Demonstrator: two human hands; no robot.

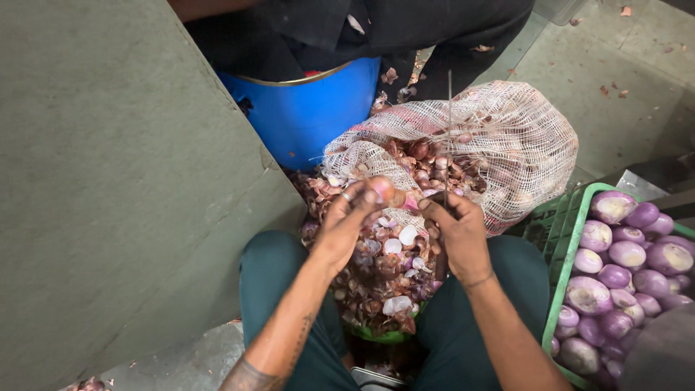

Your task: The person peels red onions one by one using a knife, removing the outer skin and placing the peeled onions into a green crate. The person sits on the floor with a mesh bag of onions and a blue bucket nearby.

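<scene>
Left hand (pixel 347 221) raised over the heap, fingers (pixel 362 195) curled shut around a small reddish onion (pixel 381 189) pinched at the tips. Right hand (pixel 457 230) just beside it, fingers (pixel 433 211) folded tight on a dark knife handle (pixel 441 253); thin blade (pixel 449 108) rising straight up from the fist, past the mesh. Narrow gap only between the 2 sets of fingers.

Directly under both: a heap of onion skins (pixel 384 275), purple and white scraps, spilling over a green basin rim (pixel 384 337) wedged between the knees in dark green trousers (pixel 279 282). Little bare room below the fingers; heap reaching nearly up to them.

Just beyond the fingertips: a white mesh sack (pixel 507 137) lying open, mouth edge toward the hands, unpeeled onions (pixel 427 163) showing inside. Beyond that and to the left, a blue drum (pixel 304 112) with a metal rim, close against another person's dark clothing (pixel 376 29).

Right of the right fingers, well apart past the knee: a green plastic crate (pixel 561 271), its near wall upright, filled with peeled purple onions (pixel 615 275).

Left of the left fingers: a large grey slab (pixel 123 181), its slanted edge running close to the heap and left knee, closing off that side. Open concrete floor (pixel 630 108) only at far right, beyond the sack.
</scene>
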